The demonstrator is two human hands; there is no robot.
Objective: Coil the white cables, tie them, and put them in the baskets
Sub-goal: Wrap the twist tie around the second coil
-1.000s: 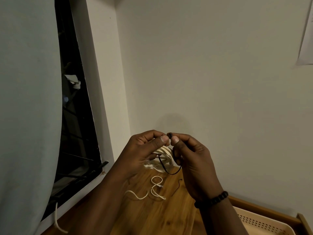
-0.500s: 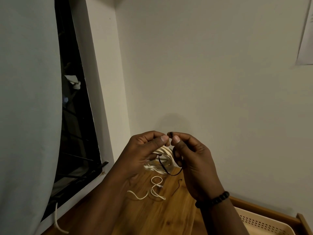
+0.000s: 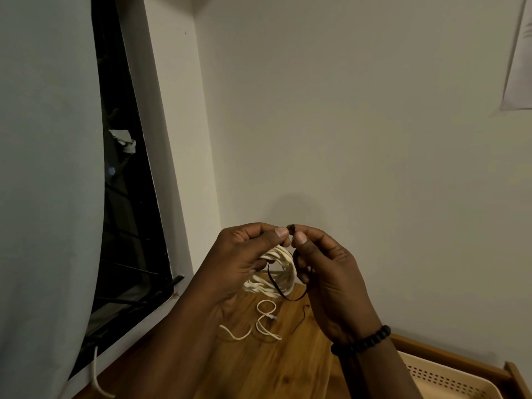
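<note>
Both hands stay raised, barely shifted. Left hand [image 3: 244, 260] and right hand [image 3: 325, 272] pinch the black tie [image 3: 280, 289] looped around the coiled white cable [image 3: 273, 279], held above the desk [image 3: 259, 367]. Right of the coil, lower, sits a perforated basket [image 3: 449, 381].

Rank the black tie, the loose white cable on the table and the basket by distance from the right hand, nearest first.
1. Black tie: pinched in the right hand.
2. Loose white cable: on the table, lower left of that hand.
3. Basket: bottom right corner.
</note>
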